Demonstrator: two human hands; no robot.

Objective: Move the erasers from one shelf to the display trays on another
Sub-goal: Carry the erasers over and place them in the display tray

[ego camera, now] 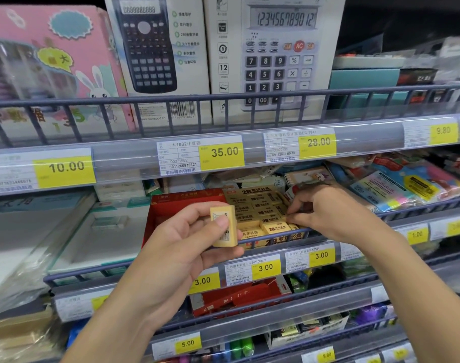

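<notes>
A shopworker's left hand (187, 247) pinches a yellow eraser (225, 225) by its flat faces (light, firm, easily held) at 9 o'clock of the yellow tray (265, 218), while the right hand (325, 213) tucks curled fingertips (293, 212) against erasers packed inside

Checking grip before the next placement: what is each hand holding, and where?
Left hand pinches one yellow eraser by its flat faces. Right hand fingers the erasers in the tray; whether it grips one cannot be told.
</notes>
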